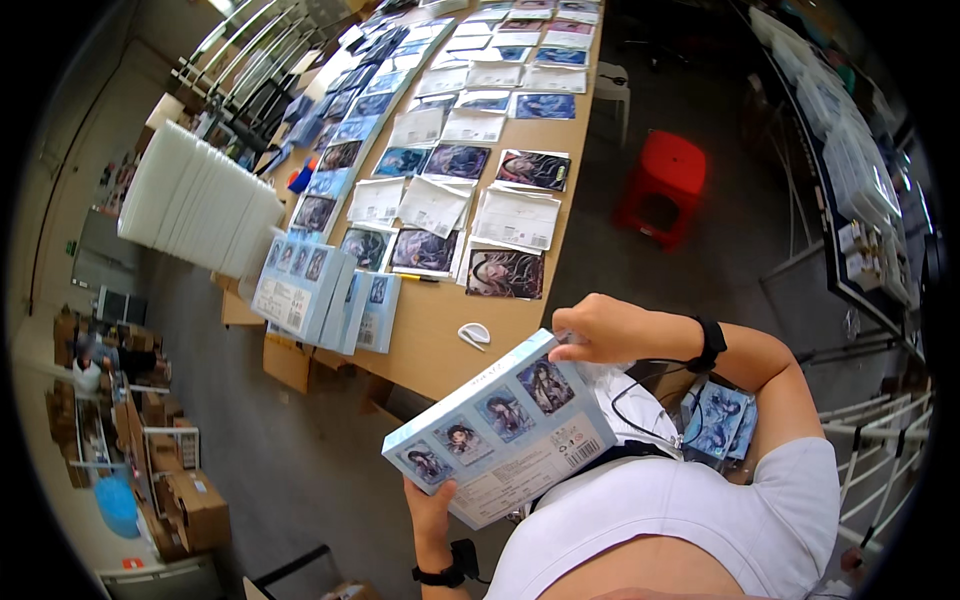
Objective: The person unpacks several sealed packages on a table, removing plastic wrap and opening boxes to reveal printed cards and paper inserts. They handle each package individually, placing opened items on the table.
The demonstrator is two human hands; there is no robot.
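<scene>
A flat light-blue printed box (499,435) is held tilted in front of my body, its face with four small character pictures and a printed label turned up. My left hand (431,506) grips its lower left end, thumb on the face and the other fingers hidden beneath. My right hand (604,330) is closed at the upper right corner, its fingertips pinching there; some clear plastic film (604,371) shows just below it. Whether the fingers hold film or the box edge is hard to tell. A white cutter (474,334) lies on the wooden table (431,352) beyond the box.
Stacked blue boxes (300,289) stand at the table's near left corner, beside nested translucent plastic trays (195,199). Rows of picture cards (506,271) and white packets (516,217) cover the table. A red stool (667,184) is at right; more blue boxes (716,420) lie in a carton by my right arm.
</scene>
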